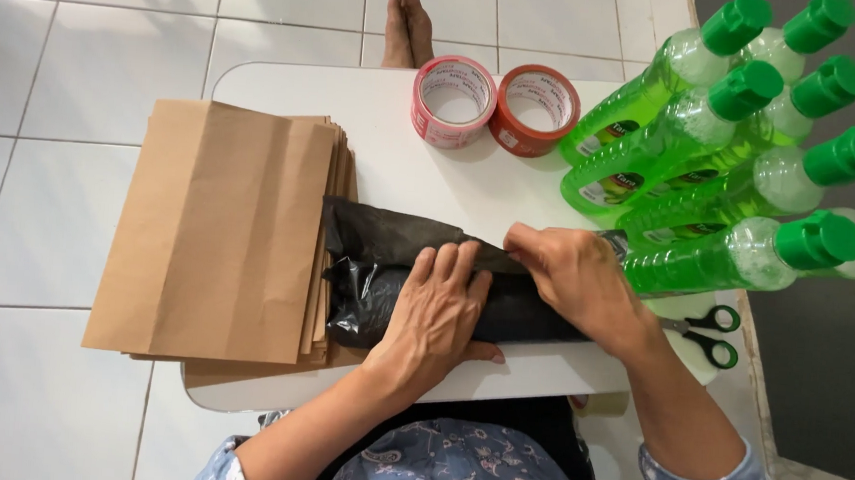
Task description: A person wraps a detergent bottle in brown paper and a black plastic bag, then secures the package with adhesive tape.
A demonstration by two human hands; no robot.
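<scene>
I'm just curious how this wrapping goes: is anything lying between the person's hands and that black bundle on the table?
Nothing visible does. The left hand lies flat on the black plastic-wrapped bundle, and the right hand pinches its upper edge. The brown paper sheets, tape rolls and scissors lie off to the sides.
</scene>
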